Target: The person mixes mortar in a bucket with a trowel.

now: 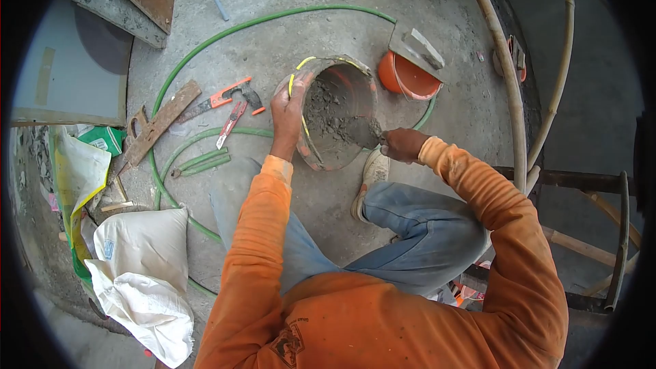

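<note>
A bucket [362, 87] with yellow pieces along its rim stands tilted on the floor, its mouth facing me. Grey wet mortar [328, 102] coats its inside. My left hand [287, 117] is closed around the bucket's left rim. At the right side of the mouth, my right hand [403, 145] grips a trowel, whose handle is mostly hidden in my fingers. The mortar-smeared trowel blade [362, 132] reaches into the bucket.
An orange basin [398, 75] with a flat float [418, 49] across it stands beyond the bucket. A green hose [179, 68] loops over the floor. To the left lie a handsaw [140, 123], a utility knife [232, 123], an orange-and-black tool [232, 92] and a white sack [147, 242]. Bamboo poles [509, 75] stand right.
</note>
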The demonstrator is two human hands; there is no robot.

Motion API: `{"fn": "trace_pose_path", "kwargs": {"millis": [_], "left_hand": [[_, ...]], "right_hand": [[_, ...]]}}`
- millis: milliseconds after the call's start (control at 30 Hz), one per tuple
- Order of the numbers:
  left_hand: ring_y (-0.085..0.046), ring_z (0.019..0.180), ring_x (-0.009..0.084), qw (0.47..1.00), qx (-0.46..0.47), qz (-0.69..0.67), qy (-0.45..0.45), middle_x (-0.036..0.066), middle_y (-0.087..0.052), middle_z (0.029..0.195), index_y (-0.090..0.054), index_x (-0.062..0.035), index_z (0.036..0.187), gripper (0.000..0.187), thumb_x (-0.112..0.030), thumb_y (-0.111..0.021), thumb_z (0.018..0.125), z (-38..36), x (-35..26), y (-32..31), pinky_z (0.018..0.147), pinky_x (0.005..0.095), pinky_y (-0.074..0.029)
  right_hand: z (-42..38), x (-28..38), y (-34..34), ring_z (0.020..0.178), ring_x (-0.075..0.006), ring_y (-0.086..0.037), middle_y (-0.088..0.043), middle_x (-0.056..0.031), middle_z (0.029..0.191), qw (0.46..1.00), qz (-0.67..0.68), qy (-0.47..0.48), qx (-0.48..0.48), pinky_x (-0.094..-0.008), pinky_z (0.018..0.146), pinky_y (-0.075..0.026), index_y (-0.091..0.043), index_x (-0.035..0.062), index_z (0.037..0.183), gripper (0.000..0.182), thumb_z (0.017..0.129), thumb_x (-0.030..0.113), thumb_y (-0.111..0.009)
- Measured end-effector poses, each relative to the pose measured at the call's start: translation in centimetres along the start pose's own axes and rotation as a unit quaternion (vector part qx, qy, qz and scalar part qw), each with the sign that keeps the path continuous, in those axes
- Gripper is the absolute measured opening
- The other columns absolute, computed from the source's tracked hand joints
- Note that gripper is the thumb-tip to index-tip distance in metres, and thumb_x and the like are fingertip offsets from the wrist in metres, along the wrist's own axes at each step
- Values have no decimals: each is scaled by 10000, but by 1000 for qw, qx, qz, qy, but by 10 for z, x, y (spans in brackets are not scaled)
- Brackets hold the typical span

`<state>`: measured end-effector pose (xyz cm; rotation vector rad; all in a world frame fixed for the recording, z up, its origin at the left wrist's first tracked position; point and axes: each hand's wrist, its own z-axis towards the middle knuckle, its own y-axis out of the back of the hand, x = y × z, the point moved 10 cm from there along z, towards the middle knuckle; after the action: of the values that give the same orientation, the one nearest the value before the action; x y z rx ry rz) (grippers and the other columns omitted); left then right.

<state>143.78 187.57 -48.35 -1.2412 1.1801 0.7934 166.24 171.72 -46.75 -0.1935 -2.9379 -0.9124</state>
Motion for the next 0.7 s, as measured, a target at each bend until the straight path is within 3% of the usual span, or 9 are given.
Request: {"fn": "trace_pose_path", "kwargs": {"millis": [33, 167, 233, 367, 433, 533, 600, 667, 700], "left_hand": [[-608, 1161, 187, 1000, 5, 4, 0, 138, -672, 1246, -645, 59, 1290, 421, -252, -483, 1055, -2, -2, -4, 1033, 310, -438], [-611, 1125, 180, 998, -42, -39, -28, 141, -672, 1240, -659, 68, 1261, 385, -216, -527, 1038, -10, -8, -5, 1012, 307, -456], [-612, 1128, 184, 998, -37, 5, -53, 149, -669, 1246, -661, 75, 1250, 378, -208, -538, 1032, -16, -10, -9, 1010, 308, -460], [-610, 1139, 200, 995, -69, -25, -65, 154, -669, 1250, -663, 70, 1248, 389, -224, -550, 1021, -17, -2, -3, 1018, 328, -457], [-615, 1138, 220, 995, -68, -43, -67, 162, -671, 1247, -664, 66, 1250, 396, -234, -558, 1014, -15, 0, -1, 1024, 343, -454], [-616, 1173, 347, 987, 14, 123, -102, 210, -668, 1260, -690, 22, 1222, 409, -291, -608, 973, -22, -15, -22, 1083, 414, -410], [-602, 1203, 349, 986, 28, 127, -107, 206, -667, 1268, -697, 15, 1210, 414, -313, -603, 975, -27, -15, -30, 1097, 417, -396], [-552, 1289, 364, 981, 66, 147, -113, 197, -667, 1272, -706, 5, 1191, 459, -387, -583, 986, -31, -22, -39, 1118, 421, -369], [-552, 1289, 364, 980, 71, 149, -110, 197, -667, 1272, -706, 5, 1191, 459, -387, -583, 986, -30, -24, -41, 1118, 421, -369]], "right_hand": [[-8, 6, -8, 681, -319, -709, -689, -207, 753, 991, 105, -22, 79, -460, 680, -546, -645, -36, 964, 361, 991, 294, -502], [1, 17, -43, 620, -232, -659, -627, -125, 723, 981, 77, 87, 157, -382, 570, -530, -552, -23, 1005, 263, 970, 234, -513], [1, 9, -57, 592, -187, -619, -570, -63, 691, 948, 248, -45, 195, -344, 525, -503, -549, -21, 1000, 288, 997, 266, -525], [-3, 14, -81, 567, -149, -561, -525, -29, 703, 892, 386, -81, 221, -316, 512, -484, -559, -12, 1049, 346, 1021, 329, -511], [-8, 33, -79, 533, -150, -553, -546, -29, 707, 833, 492, -22, 252, -322, 490, -486, -581, 31, 985, 326, 1026, 347, -512], [-5, 37, -59, 560, -147, -584, -553, -37, 711, 851, 459, 14, 254, -321, 493, -496, -571, 32, 1032, 332, 1019, 361, -533], [-5, 41, -44, 574, -145, -600, -556, -41, 713, 858, 441, 32, 262, -320, 495, -501, -566, 32, 1056, 339, 1015, 368, -544], [-5, 46, 19, 660, -189, -678, -626, -88, 741, 967, 221, 97, 88, -360, 550, -532, -580, 29, 1095, 307, 992, 318, -563], [1, 39, 41, 710, -219, -702, -659, -112, 768, 993, -1, 109, -51, -382, 581, -539, -588, 21, 1098, 282, 974, 273, -563]]}}
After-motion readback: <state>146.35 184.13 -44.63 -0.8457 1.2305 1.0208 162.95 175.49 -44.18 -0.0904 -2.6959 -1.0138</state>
